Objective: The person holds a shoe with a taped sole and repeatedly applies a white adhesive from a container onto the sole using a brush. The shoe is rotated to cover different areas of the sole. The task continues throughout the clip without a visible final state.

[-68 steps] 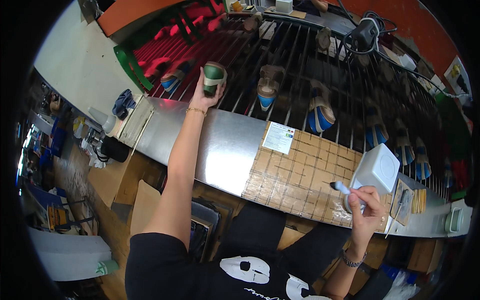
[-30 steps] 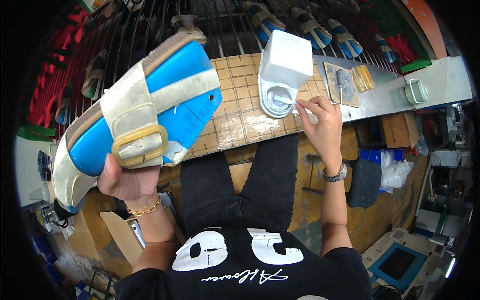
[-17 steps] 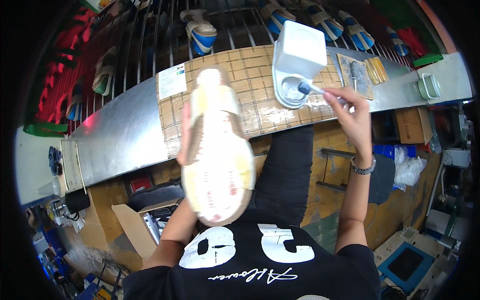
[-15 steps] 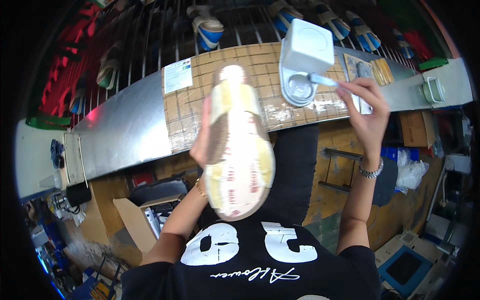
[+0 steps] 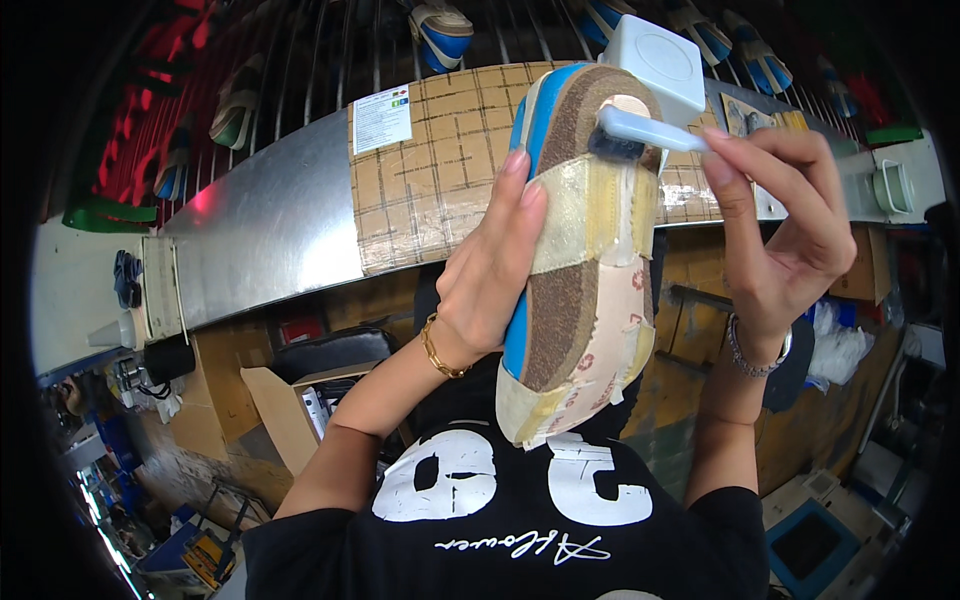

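My left hand (image 5: 495,265) holds up an unfinished sandal (image 5: 572,335), bottom side toward me, with fingers along its blue side edge. Brown cork-like borders, yellowish straps folded under and a pale printed insole make up its underside. In a pinch between thumb and fingers, my right hand (image 5: 795,220) has a small brush (image 5: 650,128) with a pale bluish handle. The brush's dark bristles touch the sandal's upper end, across its pale patch. Behind the sandal stands a white box-shaped dispenser (image 5: 660,65), its round cup hidden.
Brown cardboard (image 5: 425,195) covers part of the metal bench (image 5: 265,215). Beyond it, several similar sandals lie on a rack of metal bars, one of them a blue-soled sandal (image 5: 442,42). A green cup (image 5: 892,188) sits at the right. Below left is an open carton (image 5: 285,405).
The brush has left the dispenser's cup and now meets the sandal. My left hand has moved the sandal up and right and turned it, so its blue edge shows.
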A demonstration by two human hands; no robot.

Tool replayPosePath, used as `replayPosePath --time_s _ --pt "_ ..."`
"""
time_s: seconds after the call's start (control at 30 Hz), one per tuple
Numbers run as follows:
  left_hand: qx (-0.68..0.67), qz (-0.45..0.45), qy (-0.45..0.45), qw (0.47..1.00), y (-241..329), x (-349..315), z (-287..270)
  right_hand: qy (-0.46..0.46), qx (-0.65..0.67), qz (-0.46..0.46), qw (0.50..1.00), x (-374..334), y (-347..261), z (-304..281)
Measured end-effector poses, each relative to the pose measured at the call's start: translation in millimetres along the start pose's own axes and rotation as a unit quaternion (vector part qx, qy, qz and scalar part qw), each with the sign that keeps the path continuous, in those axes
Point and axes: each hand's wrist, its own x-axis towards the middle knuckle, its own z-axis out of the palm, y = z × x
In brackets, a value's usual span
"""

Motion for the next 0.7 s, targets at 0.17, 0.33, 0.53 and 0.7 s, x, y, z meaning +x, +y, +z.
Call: replayPosePath --time_s 0.17,0.33,0.53,0.7 --pt "-0.017 -0.017 -0.052 0.998 5.0 -0.6 -9.4 -0.010 0.001 -0.090 0.996 3.9 -3.3 -8.0" --pt "-0.110 -0.133 -0.151 0.973 24.7 9.3 -35.8 -0.046 0.042 -0.043 0.997 0.3 -4.5 -15.6" --pt "-0.041 -0.146 -0.181 0.972 26.8 20.8 -47.0 -0.116 0.055 -0.034 0.991 -4.6 -6.8 -25.0" --pt "-0.128 -0.231 -0.160 0.951 21.0 17.9 -44.8 -0.135 0.117 -0.024 0.984 0.3 -10.4 -21.5"
